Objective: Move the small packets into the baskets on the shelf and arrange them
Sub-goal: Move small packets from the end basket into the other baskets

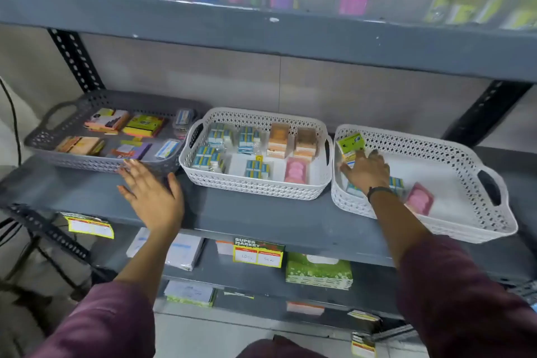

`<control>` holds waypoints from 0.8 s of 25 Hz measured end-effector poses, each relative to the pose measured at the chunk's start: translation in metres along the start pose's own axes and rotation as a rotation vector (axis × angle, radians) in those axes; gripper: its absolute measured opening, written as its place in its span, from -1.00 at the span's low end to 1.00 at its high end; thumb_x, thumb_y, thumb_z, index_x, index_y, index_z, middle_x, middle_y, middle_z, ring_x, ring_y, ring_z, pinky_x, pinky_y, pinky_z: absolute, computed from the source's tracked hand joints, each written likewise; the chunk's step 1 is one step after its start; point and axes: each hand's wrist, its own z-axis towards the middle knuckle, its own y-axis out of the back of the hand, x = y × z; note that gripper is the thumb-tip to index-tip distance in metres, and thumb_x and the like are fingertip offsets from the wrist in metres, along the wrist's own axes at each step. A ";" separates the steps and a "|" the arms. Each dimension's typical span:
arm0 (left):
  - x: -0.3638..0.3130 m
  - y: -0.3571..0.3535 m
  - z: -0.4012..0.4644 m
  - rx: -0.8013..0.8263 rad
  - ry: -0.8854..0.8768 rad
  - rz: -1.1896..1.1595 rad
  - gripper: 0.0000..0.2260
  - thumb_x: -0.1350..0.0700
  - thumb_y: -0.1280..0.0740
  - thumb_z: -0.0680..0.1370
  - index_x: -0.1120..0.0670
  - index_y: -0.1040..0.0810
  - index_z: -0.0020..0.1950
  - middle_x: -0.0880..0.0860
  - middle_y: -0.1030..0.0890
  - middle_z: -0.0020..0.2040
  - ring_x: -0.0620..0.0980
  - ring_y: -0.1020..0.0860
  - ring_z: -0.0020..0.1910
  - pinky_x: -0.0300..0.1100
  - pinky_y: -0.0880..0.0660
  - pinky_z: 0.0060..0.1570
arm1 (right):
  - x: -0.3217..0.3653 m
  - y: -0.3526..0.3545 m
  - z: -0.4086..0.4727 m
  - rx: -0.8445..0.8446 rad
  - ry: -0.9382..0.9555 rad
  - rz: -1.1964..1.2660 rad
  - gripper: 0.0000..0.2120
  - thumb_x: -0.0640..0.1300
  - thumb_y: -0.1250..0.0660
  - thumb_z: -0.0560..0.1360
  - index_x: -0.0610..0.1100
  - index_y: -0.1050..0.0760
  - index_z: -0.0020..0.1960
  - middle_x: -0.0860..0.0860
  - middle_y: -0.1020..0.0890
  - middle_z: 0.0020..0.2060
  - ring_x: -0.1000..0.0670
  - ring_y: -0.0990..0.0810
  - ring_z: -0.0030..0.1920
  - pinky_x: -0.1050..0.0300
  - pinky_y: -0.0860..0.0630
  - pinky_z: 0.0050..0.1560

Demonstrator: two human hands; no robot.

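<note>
Three baskets stand on the grey shelf (261,212). The grey basket (58,136) at the left holds colourful sticky-note packs. The middle white basket (255,186) holds several blue-white packets, orange packets and a pink packet. The right white basket (465,206) holds a green-yellow packet (350,145) leaning in its far left corner, blue-white packets (396,183) and a pink packet (420,198). My right hand (367,170) reaches into the right basket, fingers spread and touching the green-yellow packet. My left hand (151,189) hovers open over the shelf, just in front of the grey basket.
An upper shelf (261,32) overhangs the baskets and carries coloured bottles. Price tags (258,251) hang from the shelf's front edge. Lower shelves hold a green box (318,272) and white packs. A black perforated upright (75,58) stands at the left.
</note>
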 end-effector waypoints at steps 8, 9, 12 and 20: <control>0.017 -0.010 0.000 0.140 0.153 0.129 -0.32 -0.01 -0.17 0.57 0.30 0.06 0.51 0.28 0.02 0.55 0.19 0.09 0.54 0.17 0.15 0.47 | -0.010 -0.010 0.010 -0.037 -0.012 0.252 -0.52 -0.05 -0.42 0.39 -0.21 -0.42 0.22 -0.29 -0.53 0.15 -0.28 -0.48 0.20 -0.06 -0.41 0.26; 0.021 -0.010 0.001 0.159 0.165 0.158 -0.32 -0.02 -0.17 0.56 0.30 0.06 0.51 0.28 0.02 0.55 0.19 0.10 0.54 0.16 0.16 0.47 | -0.011 -0.008 0.009 -0.055 -0.032 0.315 -0.54 -0.06 -0.45 0.36 -0.20 -0.45 0.18 -0.28 -0.53 0.14 -0.28 -0.49 0.19 -0.04 -0.42 0.24; 0.037 -0.007 0.008 0.210 0.156 0.208 -0.31 -0.07 -0.15 0.56 0.29 0.03 0.51 0.28 0.03 0.55 0.19 0.11 0.54 0.15 0.18 0.48 | -0.008 0.003 -0.002 -0.174 -0.059 0.521 -0.63 -0.11 -0.48 0.30 -0.19 -0.50 0.05 -0.25 -0.52 0.14 -0.26 -0.48 0.19 0.04 -0.43 0.18; 0.064 0.009 0.030 0.437 0.167 0.277 -0.28 -0.21 -0.04 0.57 0.26 0.04 0.52 0.30 0.07 0.54 0.22 0.11 0.53 0.10 0.10 0.48 | 0.140 0.037 -0.067 -0.408 0.430 0.692 -0.75 -0.20 -0.50 0.18 -0.26 -0.56 -0.19 -0.20 -0.64 -0.14 -0.14 -0.56 -0.02 0.16 -0.41 0.03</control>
